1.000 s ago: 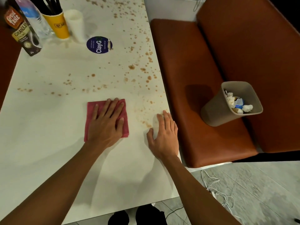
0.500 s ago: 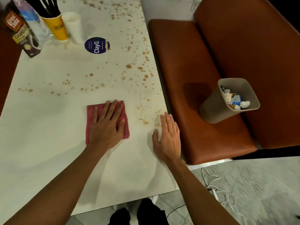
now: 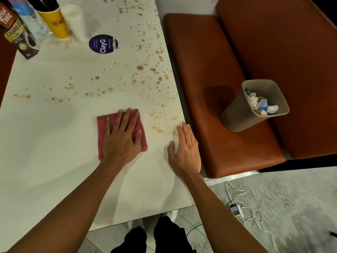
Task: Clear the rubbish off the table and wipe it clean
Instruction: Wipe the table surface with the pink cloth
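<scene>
Only the head view to go on, looking down over both arms.

The left hand lies flat on the pink cloth, fingers spread. Its grip is fully open and pinches nothing, just palm pressure holding the cloth to the tabletop, which makes sense for wiping. The right hand rests flat near the tabletop's right edge, grip open too and holding nothing, probably bracing. Both forearms reach straight in from the near edge.

Brown splatter covers the area beyond and to the right of the cloth, so I'd say the wiping is only partly done. The rubbish sits in a beige bin on the orange bench seat, so clearing looks finished. A yellow cup, a white cup and a carton stand at the far left corner.
</scene>
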{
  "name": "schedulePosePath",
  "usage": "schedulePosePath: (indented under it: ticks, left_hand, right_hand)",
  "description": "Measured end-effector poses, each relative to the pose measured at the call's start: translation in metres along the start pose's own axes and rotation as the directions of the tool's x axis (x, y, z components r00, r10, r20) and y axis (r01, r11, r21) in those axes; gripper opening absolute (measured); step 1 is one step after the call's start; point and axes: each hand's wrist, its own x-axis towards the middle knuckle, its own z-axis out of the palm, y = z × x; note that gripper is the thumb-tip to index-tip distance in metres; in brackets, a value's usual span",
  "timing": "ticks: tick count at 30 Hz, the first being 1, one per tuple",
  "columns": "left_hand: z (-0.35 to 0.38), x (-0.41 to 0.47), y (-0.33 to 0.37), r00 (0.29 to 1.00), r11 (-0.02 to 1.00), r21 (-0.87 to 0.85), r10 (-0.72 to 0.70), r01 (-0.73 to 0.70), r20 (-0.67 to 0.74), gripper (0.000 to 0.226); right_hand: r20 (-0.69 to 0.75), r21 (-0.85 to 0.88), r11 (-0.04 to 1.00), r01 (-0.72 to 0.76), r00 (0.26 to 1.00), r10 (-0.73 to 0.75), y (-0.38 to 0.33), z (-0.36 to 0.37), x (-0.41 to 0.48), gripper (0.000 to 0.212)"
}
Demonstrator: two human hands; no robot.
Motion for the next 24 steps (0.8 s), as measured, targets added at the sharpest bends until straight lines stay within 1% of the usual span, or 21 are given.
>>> schedulePosePath:
  ticks: [1, 2, 3, 5, 6, 8, 9, 11, 14, 15, 16, 18, 20, 22, 24]
  left_hand:
    - [0.001, 0.007, 0.012, 0.999, 0.999, -0.012, -0.032, 0.032, 0.002, 0.071]
    - [0.001, 0.010, 0.024, 0.999, 0.999, -0.016, -0.036, 0.036, 0.001, 0.071]
    - [0.002, 0.007, 0.035, 1.000, 1.000, -0.012, -0.009, 0.009, 0.000, 0.071]
    - [0.003, -0.011, 0.043, 0.995, 0.995, -0.002, 0.099, -0.099, 0.003, 0.068]
    - [0.003, -0.022, 0.040, 0.990, 0.990, -0.006, 0.142, -0.142, -0.003, 0.067]
    - [0.000, -0.038, 0.022, 0.985, 0.984, -0.023, 0.175, -0.175, 0.005, 0.066]
    - [-0.001, -0.039, 0.012, 0.985, 0.985, -0.019, 0.170, -0.170, 0.011, 0.066]
    - [0.000, -0.029, 0.000, 0.993, 0.993, 0.006, 0.117, -0.117, 0.006, 0.067]
    - [0.002, 0.004, 0.018, 1.000, 1.000, 0.002, 0.005, -0.005, -0.010, 0.069]
    - [0.003, 0.009, 0.031, 1.000, 1.000, -0.008, -0.005, 0.005, -0.009, 0.070]
    - [0.005, 0.009, 0.043, 1.000, 1.000, -0.006, 0.016, -0.016, -0.005, 0.070]
    - [0.008, -0.006, 0.054, 0.992, 0.992, 0.002, 0.126, -0.126, 0.015, 0.068]
    - [0.008, -0.030, 0.044, 0.980, 0.980, -0.021, 0.198, -0.198, 0.013, 0.065]
    - [0.004, -0.039, 0.021, 0.981, 0.980, -0.032, 0.195, -0.195, 0.020, 0.064]
    - [0.003, -0.026, 0.005, 0.990, 0.990, -0.012, 0.138, -0.138, 0.013, 0.065]
  right_hand:
    - [-0.002, 0.000, 1.000, 0.001, 1.000, -0.001, 0.000, -0.001, 0.000, 0.063]
    - [-0.008, -0.001, 1.000, 0.003, 1.000, -0.003, 0.000, 0.000, 0.000, 0.063]
    - [-0.014, -0.001, 1.000, 0.004, 1.000, -0.004, 0.001, 0.000, -0.001, 0.063]
    - [-0.018, 0.004, 1.000, 0.003, 1.000, -0.003, 0.001, 0.000, -0.001, 0.063]
    - [-0.014, 0.003, 1.000, 0.001, 1.000, -0.001, 0.001, 0.000, -0.002, 0.063]
    - [-0.004, 0.002, 1.000, -0.001, 1.000, 0.001, 0.001, -0.001, -0.002, 0.062]
    - [0.002, 0.001, 1.000, -0.002, 1.000, 0.002, 0.000, -0.001, -0.001, 0.062]
    - [0.006, 0.001, 1.000, -0.005, 1.000, 0.005, -0.002, -0.002, -0.002, 0.062]
    - [-0.012, 0.001, 1.000, -0.001, 1.000, 0.001, -0.001, -0.002, 0.000, 0.062]
    - [-0.014, 0.002, 1.000, 0.002, 1.000, -0.002, 0.000, -0.001, 0.000, 0.062]
    - [-0.015, 0.007, 1.000, 0.003, 1.000, -0.003, 0.001, -0.001, 0.000, 0.062]
    - [-0.017, 0.013, 1.000, 0.002, 1.000, -0.002, 0.002, 0.000, -0.001, 0.062]
    - [-0.016, 0.008, 1.000, 0.011, 1.000, -0.011, 0.002, -0.001, -0.003, 0.062]
    - [-0.007, 0.008, 1.000, 0.010, 1.000, -0.010, 0.001, -0.002, -0.001, 0.062]
    - [-0.001, 0.008, 1.000, 0.003, 1.000, -0.003, -0.001, -0.002, 0.000, 0.062]
